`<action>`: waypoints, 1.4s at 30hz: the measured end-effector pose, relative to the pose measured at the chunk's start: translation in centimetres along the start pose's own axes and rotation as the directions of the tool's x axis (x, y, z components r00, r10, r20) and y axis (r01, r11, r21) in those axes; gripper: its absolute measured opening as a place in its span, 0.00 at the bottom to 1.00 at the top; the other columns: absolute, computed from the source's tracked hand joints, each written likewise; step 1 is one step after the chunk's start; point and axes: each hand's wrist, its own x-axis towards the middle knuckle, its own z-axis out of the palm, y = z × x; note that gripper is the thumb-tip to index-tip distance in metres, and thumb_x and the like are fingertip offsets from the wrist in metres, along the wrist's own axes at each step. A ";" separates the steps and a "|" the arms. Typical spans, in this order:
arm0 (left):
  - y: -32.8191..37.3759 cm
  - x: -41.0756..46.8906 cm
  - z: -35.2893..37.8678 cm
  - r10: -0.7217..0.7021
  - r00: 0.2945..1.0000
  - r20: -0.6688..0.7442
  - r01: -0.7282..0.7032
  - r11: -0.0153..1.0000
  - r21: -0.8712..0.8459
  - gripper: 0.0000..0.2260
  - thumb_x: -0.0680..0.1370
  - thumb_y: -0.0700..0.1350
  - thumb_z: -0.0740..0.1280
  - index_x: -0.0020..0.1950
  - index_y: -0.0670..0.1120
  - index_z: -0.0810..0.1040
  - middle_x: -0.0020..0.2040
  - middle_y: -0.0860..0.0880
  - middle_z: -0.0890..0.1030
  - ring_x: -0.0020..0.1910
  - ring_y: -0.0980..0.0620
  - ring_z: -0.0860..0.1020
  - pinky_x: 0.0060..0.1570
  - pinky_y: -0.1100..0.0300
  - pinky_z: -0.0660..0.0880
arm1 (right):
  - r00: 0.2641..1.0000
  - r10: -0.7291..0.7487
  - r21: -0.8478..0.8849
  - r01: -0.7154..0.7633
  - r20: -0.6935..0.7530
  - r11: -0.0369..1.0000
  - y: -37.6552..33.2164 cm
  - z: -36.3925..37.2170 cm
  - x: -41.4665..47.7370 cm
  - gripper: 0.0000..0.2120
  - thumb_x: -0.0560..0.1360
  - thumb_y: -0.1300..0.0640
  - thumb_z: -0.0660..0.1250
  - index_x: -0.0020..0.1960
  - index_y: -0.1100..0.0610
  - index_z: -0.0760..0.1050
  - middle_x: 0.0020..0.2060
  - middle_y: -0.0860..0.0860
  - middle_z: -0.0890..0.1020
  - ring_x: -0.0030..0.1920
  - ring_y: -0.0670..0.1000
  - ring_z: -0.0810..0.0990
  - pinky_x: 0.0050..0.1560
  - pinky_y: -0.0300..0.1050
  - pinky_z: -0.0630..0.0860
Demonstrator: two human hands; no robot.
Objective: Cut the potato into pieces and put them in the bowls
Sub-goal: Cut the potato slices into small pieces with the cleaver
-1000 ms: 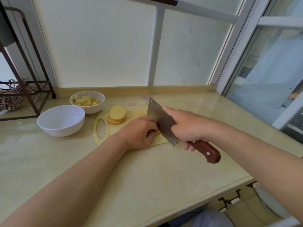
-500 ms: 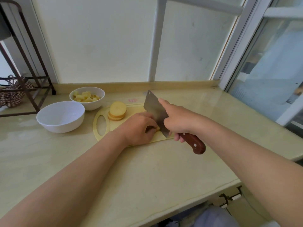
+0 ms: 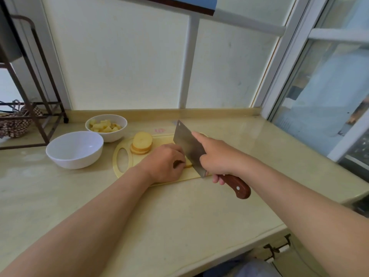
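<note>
While my right hand (image 3: pixel 217 156) gripped the cleaver (image 3: pixel 188 146), my left hand (image 3: pixel 163 162) curled over the potato piece (image 3: pixel 188 165) near the six o'clock edge of the board (image 3: pixel 114 160); bowls (image 3: pixel 73 161) sat at ten o'clock, worktop (image 3: pixel 179 216) stretching toward me.

Bright, soft daylight comes through the frosted panes (image 3: pixel 129 56) behind the counter (image 3: pixel 179 206); the white bowl (image 3: pixel 74 149) casts only a faint shadow; wide-angle distortion bends the window frame (image 3: pixel 279 64) at the edges

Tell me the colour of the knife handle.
The knife handle is reddish brown, like polished wood; head view.
</note>
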 end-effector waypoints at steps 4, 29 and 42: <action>0.0 0.0 0.0 -0.014 1.000 -0.004 0.014 1.000 0.007 0.08 0.70 0.44 0.66 0.38 0.44 0.85 0.40 0.51 0.82 0.38 0.51 0.77 0.39 0.58 0.77 | 1.000 0.001 0.022 -0.001 -0.018 1.000 0.3 -0.7 0.2 0.44 0.75 0.66 0.52 0.83 0.33 0.47 0.49 0.57 0.81 0.28 0.53 0.83 0.29 0.45 0.79; -0.4 0.1 -0.1 0.019 1.000 -0.011 -0.019 1.000 0.002 0.07 0.70 0.40 0.68 0.41 0.45 0.86 0.41 0.51 0.82 0.38 0.54 0.77 0.40 0.60 0.77 | 0.998 0.030 -0.060 -0.027 0.055 0.998 -0.5 -0.9 -1.9 0.43 0.77 0.65 0.52 0.82 0.30 0.45 0.37 0.62 0.84 0.25 0.54 0.80 0.28 0.45 0.78; -0.3 0.0 -0.1 0.055 0.998 -0.019 -0.055 0.998 -0.020 0.08 0.66 0.37 0.68 0.40 0.46 0.85 0.40 0.48 0.83 0.36 0.49 0.79 0.36 0.65 0.73 | 0.999 -0.003 -0.123 0.008 0.034 0.992 -3.1 1.5 2.0 0.44 0.77 0.66 0.53 0.83 0.36 0.38 0.38 0.60 0.84 0.33 0.59 0.85 0.34 0.52 0.86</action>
